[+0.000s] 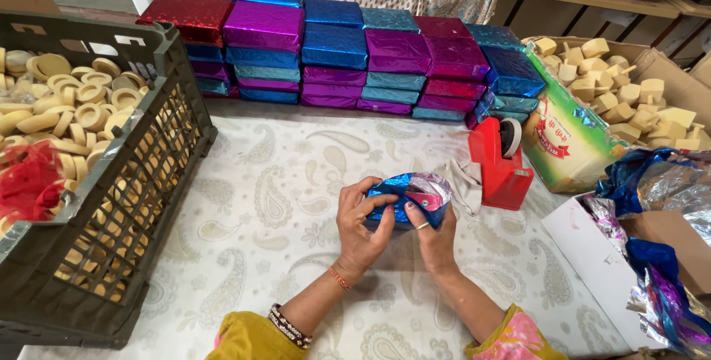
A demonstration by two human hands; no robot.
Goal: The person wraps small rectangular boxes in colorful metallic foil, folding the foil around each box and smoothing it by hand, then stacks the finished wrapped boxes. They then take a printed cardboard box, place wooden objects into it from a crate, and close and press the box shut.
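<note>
Blue foil packet (404, 195) gripped by left hand (361, 225) and right hand (432, 232), mid-table (281, 204), near red tape dispenser (500, 164).

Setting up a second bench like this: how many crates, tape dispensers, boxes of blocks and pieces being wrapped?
Dark plastic crate: 1
Red tape dispenser: 1
Open cardboard box of blocks: 1
Half-wrapped blue foil piece: 1
Total: 4

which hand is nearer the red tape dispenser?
Right. The right hand sits just left of the red tape dispenser, gripping the blue foil-wrapped piece. The left hand holds that piece's far side, further from the dispenser.
</note>
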